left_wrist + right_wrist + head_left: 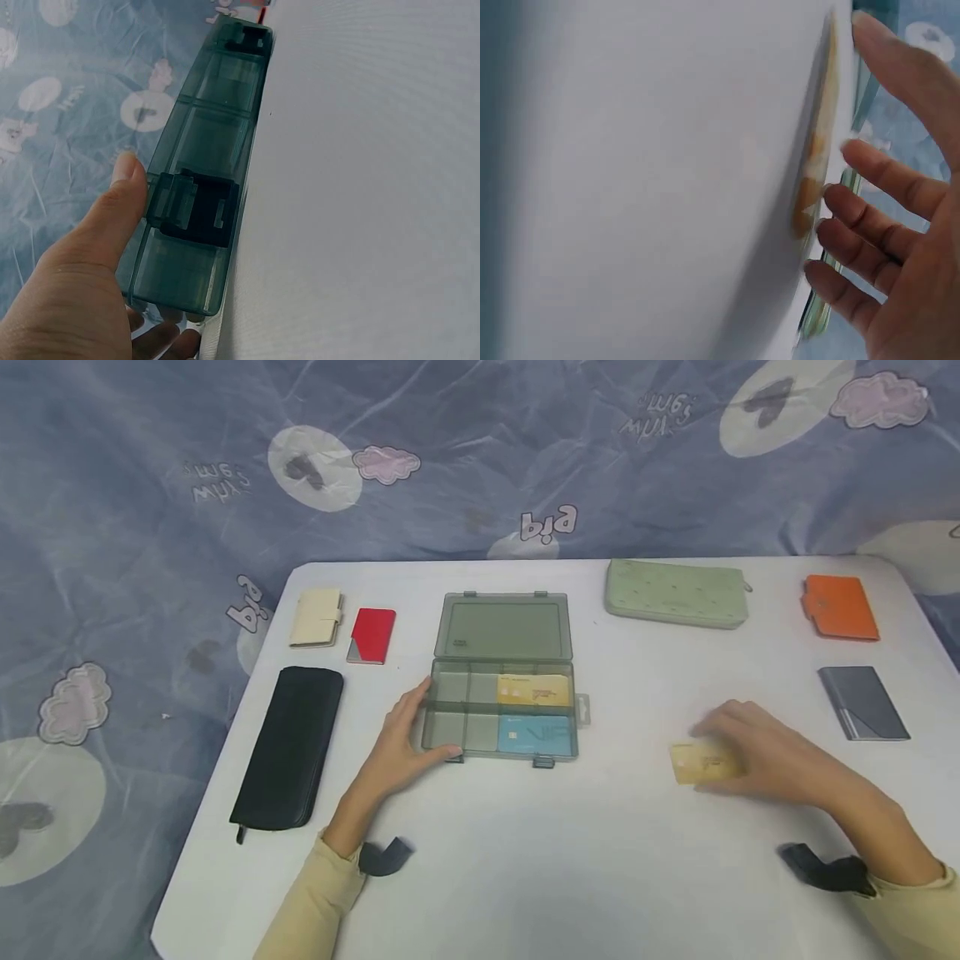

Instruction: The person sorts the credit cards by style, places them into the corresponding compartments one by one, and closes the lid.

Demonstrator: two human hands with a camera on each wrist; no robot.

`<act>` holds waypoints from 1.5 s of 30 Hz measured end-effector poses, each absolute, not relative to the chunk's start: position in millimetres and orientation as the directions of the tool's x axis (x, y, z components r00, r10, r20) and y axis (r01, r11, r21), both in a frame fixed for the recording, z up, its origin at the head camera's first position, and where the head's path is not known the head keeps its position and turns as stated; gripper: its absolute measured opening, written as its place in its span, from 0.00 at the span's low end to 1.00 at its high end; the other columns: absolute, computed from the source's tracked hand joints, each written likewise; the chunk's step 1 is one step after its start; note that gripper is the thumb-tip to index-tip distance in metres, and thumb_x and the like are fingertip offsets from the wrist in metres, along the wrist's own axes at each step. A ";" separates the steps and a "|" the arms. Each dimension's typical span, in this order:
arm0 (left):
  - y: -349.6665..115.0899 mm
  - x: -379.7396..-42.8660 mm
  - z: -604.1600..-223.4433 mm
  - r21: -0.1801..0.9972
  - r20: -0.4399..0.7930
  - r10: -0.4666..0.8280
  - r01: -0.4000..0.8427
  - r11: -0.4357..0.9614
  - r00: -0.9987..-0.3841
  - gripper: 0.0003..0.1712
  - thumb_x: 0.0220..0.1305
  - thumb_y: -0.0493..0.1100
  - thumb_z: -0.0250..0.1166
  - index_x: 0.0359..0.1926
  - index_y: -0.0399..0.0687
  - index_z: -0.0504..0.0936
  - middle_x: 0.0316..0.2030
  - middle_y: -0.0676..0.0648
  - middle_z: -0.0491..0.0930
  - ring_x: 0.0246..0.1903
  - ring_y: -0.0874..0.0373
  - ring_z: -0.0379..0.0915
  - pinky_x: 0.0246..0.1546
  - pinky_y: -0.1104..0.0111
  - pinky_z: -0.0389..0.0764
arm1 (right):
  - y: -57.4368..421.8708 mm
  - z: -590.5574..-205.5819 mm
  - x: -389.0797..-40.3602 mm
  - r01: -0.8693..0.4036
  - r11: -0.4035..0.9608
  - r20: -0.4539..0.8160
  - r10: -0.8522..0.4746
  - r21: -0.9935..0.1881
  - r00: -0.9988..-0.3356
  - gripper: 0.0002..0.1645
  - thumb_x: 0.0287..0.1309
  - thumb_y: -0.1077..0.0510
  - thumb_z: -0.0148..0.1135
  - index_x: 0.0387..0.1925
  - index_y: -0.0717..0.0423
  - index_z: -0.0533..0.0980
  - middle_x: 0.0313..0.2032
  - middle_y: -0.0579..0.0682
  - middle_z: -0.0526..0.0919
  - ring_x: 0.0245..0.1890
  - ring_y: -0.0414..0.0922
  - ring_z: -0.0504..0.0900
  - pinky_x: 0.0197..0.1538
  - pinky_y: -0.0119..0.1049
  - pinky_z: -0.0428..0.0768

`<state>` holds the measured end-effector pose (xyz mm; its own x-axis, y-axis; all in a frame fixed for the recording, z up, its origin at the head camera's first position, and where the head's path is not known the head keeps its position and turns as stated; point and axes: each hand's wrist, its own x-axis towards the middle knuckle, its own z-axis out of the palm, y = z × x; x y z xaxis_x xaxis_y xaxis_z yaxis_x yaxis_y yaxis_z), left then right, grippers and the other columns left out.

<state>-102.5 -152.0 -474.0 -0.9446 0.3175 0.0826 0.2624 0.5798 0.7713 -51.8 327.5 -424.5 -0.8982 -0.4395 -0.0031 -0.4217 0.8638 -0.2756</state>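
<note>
Yellow card (693, 764): one, at the right front of the white tabletop (540, 868), well apart from the box (483, 724); whether flat or slightly raised, cannot be told. Right grip (768, 752), a bare hand: about the card's right part, blurred, thumb and fingers spread apart at opposite long edges; contact uncertain. Box: one, green, see-through, at centre, lid (504, 627) folded back away from the person, tray divided into two rows; a hang tab (583, 710) on its right side. Second card (534, 690): yellow, at the right of the back row. Blue card (535, 735): at the right of the front row. Left grip (395, 753): at the box's near left corner, thumb along the front, fingers against the left side, spread and touching. Left of the box: red holder (372, 633) with grey corner; cream wallet (315, 617) beside it; black wallet (288, 747), long, zipped, nearer the person. Right of the box: green pouch (675, 594), long, at the back edge; orange wallet (842, 607), far right; grey holder (865, 702), nearer. Sleeves (318, 893): two, tan, with a black strap (386, 857) at each wrist. Behind: blue cloth (465, 443) with cloud and heart prints.
</note>
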 end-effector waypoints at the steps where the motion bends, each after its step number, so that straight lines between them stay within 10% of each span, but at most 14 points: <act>1: -153.1 -102.6 -474.2 0.775 0.083 0.313 0.259 0.577 -0.946 0.57 0.46 0.61 0.71 0.72 0.59 0.49 0.68 0.52 0.55 0.65 0.54 0.53 0.59 0.51 0.65 | 331.6 -424.7 -49.8 -0.418 0.871 -0.011 -0.435 -0.259 -0.900 0.39 0.25 0.39 0.79 0.45 0.45 0.76 0.43 0.44 0.75 0.43 0.41 0.68 0.43 0.38 0.70; 17: -159.3 -99.8 -482.7 0.796 0.089 0.299 0.248 0.552 -0.950 0.57 0.45 0.61 0.72 0.72 0.60 0.49 0.68 0.53 0.55 0.66 0.54 0.52 0.60 0.51 0.65 | 317.8 -429.2 -57.4 -0.461 0.856 -0.020 -0.478 -0.234 -0.878 0.30 0.24 0.52 0.77 0.35 0.48 0.71 0.33 0.41 0.71 0.33 0.39 0.64 0.35 0.33 0.66; 45: -151.7 -102.4 -473.6 0.782 0.074 0.307 0.246 0.572 -0.949 0.57 0.45 0.63 0.71 0.72 0.60 0.50 0.67 0.51 0.58 0.65 0.52 0.53 0.59 0.46 0.62 | 311.0 -415.7 -68.7 -0.378 0.898 -0.142 -0.414 -0.225 -0.899 0.37 0.37 0.50 0.74 0.51 0.57 0.72 0.43 0.51 0.78 0.36 0.44 0.71 0.39 0.41 0.72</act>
<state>-102.4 -151.7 -473.6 -0.9490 0.3066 0.0738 0.2457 0.5722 0.7825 -68.7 311.0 -415.7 -0.8993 -0.4137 -0.1417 -0.3778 0.8982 -0.2249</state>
